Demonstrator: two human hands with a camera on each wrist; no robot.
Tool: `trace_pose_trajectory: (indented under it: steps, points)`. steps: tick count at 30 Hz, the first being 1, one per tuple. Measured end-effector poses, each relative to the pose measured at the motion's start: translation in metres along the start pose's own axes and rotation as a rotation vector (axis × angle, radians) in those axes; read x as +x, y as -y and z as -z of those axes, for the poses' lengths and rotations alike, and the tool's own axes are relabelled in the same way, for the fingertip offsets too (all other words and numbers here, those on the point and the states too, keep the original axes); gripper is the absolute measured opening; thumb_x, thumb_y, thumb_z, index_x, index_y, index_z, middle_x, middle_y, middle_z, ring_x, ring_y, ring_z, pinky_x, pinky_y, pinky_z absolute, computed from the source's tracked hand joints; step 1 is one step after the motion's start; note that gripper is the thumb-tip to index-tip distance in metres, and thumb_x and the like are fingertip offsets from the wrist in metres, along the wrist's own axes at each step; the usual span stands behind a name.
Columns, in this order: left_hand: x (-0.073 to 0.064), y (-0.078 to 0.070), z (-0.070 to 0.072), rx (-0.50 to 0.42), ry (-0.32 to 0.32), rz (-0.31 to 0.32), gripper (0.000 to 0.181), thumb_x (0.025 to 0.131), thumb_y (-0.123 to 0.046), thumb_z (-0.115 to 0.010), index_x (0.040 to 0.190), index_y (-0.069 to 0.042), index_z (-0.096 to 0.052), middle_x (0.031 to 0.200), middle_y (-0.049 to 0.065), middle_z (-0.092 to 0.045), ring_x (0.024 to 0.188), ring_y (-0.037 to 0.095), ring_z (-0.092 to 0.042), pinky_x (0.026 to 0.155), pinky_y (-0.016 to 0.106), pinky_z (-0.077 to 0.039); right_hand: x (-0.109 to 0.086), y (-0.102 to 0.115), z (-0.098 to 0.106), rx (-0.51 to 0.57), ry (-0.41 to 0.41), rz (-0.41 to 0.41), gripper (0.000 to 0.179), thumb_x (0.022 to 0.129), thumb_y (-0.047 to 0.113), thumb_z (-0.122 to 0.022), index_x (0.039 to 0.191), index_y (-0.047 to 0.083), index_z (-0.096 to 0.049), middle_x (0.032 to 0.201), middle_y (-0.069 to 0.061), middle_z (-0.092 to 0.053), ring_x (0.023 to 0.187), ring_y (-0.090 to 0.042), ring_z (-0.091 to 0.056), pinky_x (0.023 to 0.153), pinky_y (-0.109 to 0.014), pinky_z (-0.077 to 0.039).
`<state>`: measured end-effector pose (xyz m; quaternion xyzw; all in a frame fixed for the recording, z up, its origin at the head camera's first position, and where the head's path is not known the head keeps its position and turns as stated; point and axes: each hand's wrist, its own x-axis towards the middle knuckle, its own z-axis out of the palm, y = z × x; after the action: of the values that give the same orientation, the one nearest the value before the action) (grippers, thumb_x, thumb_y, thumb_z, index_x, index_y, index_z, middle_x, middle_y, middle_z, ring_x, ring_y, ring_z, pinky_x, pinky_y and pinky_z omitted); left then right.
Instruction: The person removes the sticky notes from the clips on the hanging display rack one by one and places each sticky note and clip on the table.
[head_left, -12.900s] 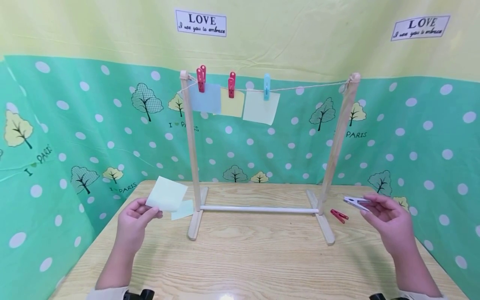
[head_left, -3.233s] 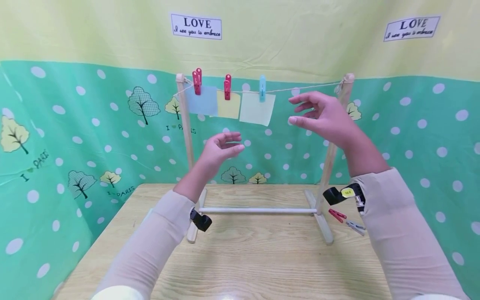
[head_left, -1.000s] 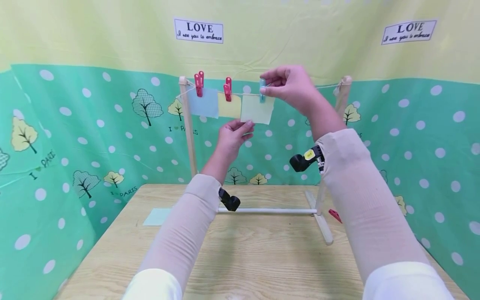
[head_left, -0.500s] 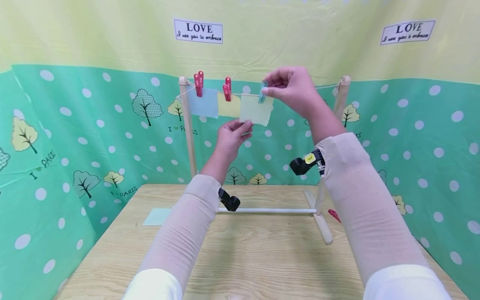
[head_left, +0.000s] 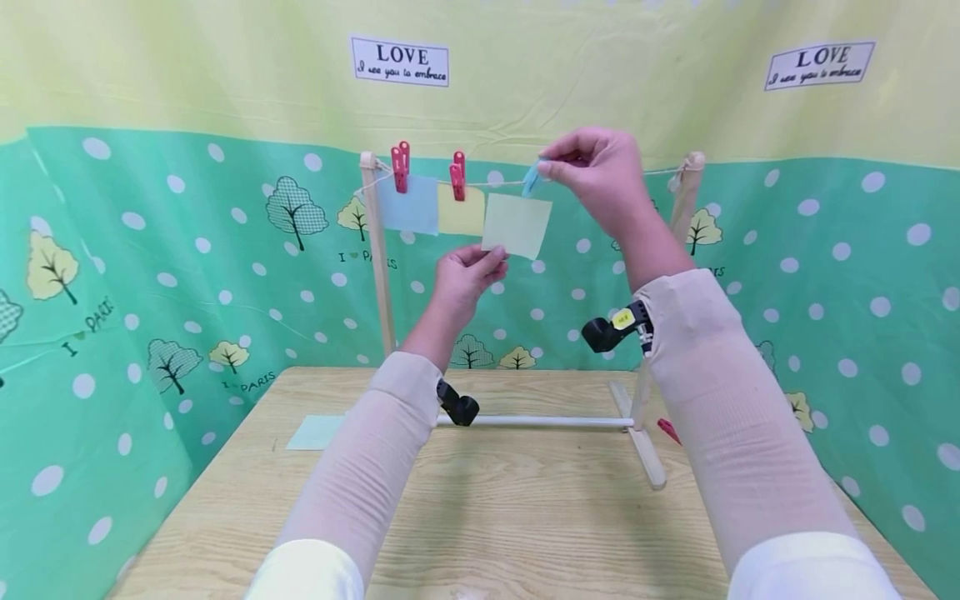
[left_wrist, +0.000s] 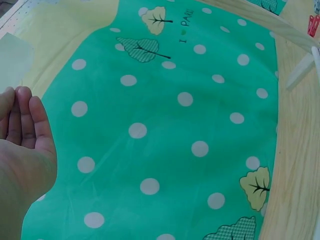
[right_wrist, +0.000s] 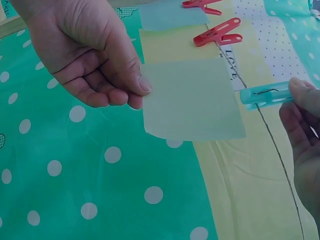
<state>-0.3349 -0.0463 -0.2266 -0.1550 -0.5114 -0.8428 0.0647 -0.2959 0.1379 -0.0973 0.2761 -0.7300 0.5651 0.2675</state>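
My left hand (head_left: 468, 279) pinches a pale green paper note (head_left: 517, 225) by its lower left corner, just under the string. My right hand (head_left: 600, 179) pinches a light blue clothespin (head_left: 532, 178) between thumb and fingers. In the right wrist view the clothespin's tip lies over the string (right_wrist: 280, 155), and the note's edge is apart from it. Left of the note, a yellow note (head_left: 460, 212) and a blue note (head_left: 408, 206) hang from the string under red clothespins (head_left: 457, 177). At the left wrist view's edge, only part of the held note shows.
A wooden stand with two posts (head_left: 381, 258) carries the string, and a white bar (head_left: 540, 421) joins its feet. On the wooden table (head_left: 525, 508) a pale paper note (head_left: 313, 432) lies at left. A red clothespin (head_left: 668, 429) lies at right, partly behind my sleeve.
The light blue clothespin has come off the pale green note, tilting up and right in my right hand. The note has dropped slightly in my left hand. Earlier, both hands came up without anything in them.
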Motion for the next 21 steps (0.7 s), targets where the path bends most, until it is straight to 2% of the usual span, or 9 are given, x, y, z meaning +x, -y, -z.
trace_pose_trajectory:
  steps: [6, 12, 15, 21]
  points:
    - [-0.002, 0.002, 0.003, 0.007, 0.003, 0.01, 0.007, 0.088, -0.003, -0.072, 0.093, 0.002, -0.07, 0.085, 0.009, -0.07, 0.076, 0.017, -0.068, 0.084, 0.031, -0.058, 0.001, -0.001, 0.001, 0.075, -0.062, 0.067, 0.009, 0.08, 0.003, -0.08, 0.088, 0.0, -0.076, 0.082, -0.004, -0.071, 0.072, -0.016, -0.061, 0.062, -0.022, -0.048]
    - [-0.005, 0.006, 0.005, 0.0, -0.002, 0.012, 0.004, 0.088, -0.001, -0.071, 0.091, 0.001, -0.069, 0.085, 0.009, -0.07, 0.076, 0.017, -0.068, 0.085, 0.033, -0.057, -0.004, -0.002, 0.005, 0.109, -0.055, 0.109, 0.012, 0.08, 0.002, -0.08, 0.09, -0.003, -0.075, 0.083, -0.006, -0.071, 0.074, -0.018, -0.063, 0.067, -0.021, -0.052]
    - [-0.005, 0.006, 0.007, 0.001, -0.007, 0.01, 0.004, 0.087, -0.001, -0.072, 0.09, 0.0, -0.069, 0.085, 0.009, -0.07, 0.075, 0.016, -0.068, 0.086, 0.033, -0.057, -0.009, -0.001, 0.007, 0.09, -0.038, 0.11, 0.015, 0.08, 0.004, -0.08, 0.093, -0.004, -0.075, 0.085, -0.007, -0.072, 0.077, -0.02, -0.065, 0.071, -0.021, -0.054]
    - [-0.008, 0.005, 0.01, 0.038, 0.006, 0.012, 0.009, 0.088, -0.004, -0.072, 0.094, 0.001, -0.067, 0.089, 0.013, -0.069, 0.077, 0.017, -0.067, 0.085, 0.031, -0.057, -0.018, 0.003, 0.012, -0.017, 0.04, 0.038, 0.027, 0.085, 0.01, -0.076, 0.109, -0.002, -0.07, 0.096, -0.008, -0.069, 0.088, -0.02, -0.064, 0.08, -0.02, -0.054]
